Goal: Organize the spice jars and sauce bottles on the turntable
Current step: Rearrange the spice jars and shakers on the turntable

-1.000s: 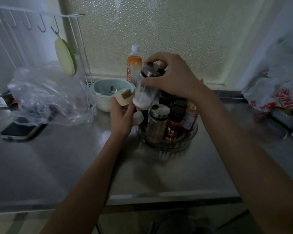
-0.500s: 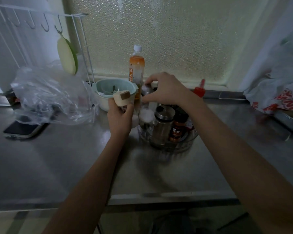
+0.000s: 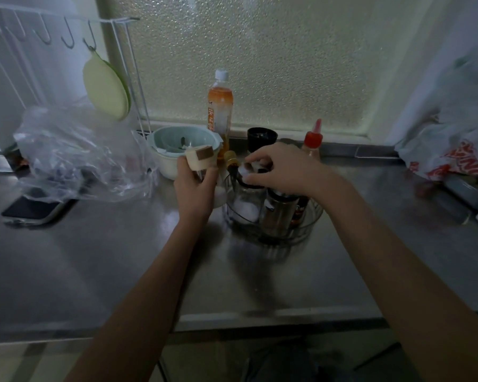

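Note:
A clear round turntable (image 3: 305, 231) sits on the steel counter and holds several jars. My right hand (image 3: 280, 168) reaches over it, fingers curled on the metal lid of a clear jar with white powder (image 3: 246, 204) that stands at the turntable's left side. A metal-lidded spice jar (image 3: 279, 212) and a dark red-labelled jar stand beside it, partly hidden by my wrist. My left hand (image 3: 195, 186) grips a jar with a pale wooden lid (image 3: 199, 158) just left of the turntable. A small yellow-capped bottle (image 3: 230, 158) stands behind.
Against the frosted window stand an orange drink bottle (image 3: 220, 106), a black-lidded jar (image 3: 261, 136) and a red-capped sauce bottle (image 3: 312, 142). A pale green bowl (image 3: 163, 161), a clear plastic bag (image 3: 78, 155) and a phone (image 3: 36, 209) lie left. Bags are piled right.
My right hand has lowered the white-powder jar from above the turntable down into its left side. My left hand has kept hold of the wooden-lidded jar, nearly still.

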{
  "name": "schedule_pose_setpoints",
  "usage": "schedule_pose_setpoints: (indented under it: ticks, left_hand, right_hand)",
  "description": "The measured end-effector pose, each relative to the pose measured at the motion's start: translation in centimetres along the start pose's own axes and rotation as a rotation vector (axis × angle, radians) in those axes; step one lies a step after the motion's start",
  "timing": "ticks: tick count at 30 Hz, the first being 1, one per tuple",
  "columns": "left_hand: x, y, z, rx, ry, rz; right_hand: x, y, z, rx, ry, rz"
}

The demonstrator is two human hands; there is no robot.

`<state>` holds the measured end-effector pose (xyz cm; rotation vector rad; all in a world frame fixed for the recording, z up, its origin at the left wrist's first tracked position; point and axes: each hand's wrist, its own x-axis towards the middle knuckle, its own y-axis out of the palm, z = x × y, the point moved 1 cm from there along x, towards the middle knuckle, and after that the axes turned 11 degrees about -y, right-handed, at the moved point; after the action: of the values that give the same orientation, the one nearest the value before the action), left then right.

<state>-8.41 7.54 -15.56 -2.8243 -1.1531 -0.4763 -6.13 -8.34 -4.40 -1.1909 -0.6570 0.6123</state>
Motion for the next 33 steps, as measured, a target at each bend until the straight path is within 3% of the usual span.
schedule_pose_setpoints:
  ticks: [4, 7, 10, 15, 23, 29, 33]
  left_hand:
    - [-0.2, 0.2, -0.3, -0.024, 0.058, 0.028]
    - [-0.4, 0.4, -0.5, -0.06, 0.083, 0.063]
    - [-0.1, 0.4, -0.7, -0.186, -0.072, 0.162]
    - [0.1, 0.1, -0.8, -0.248, -0.338, 0.608]
    - [-0.9, 0.3, -1.8, -0.105, -0.431, 0.799]
    - [-0.8, 0.1, -2.0, -0.07, -0.399, 0.813]
    - [-0.2, -0.6, -1.8, -0.187, -0.357, 0.591]
  right_hand:
    - [-3.8, 2.0, -1.9, 0.283, 0.033, -0.71]
    - [-6.7, 4.6, -3.0, 0.459, 0.167, -0.974]
    - [-8.2, 7.6, -3.6, 0.579, 0.192, -0.89]
    - [-8.8, 9.7, -4.3, 0.532, 0.159, -0.663]
    - [-9.1, 10.0, -5.6, 0.433, 0.155, -0.66]
    - [-8.8, 10.5, -6.8, 0.416, 0.094, -0.703]
    - [-8.5, 10.2, -7.4, 0.466, 0.082, -0.695]
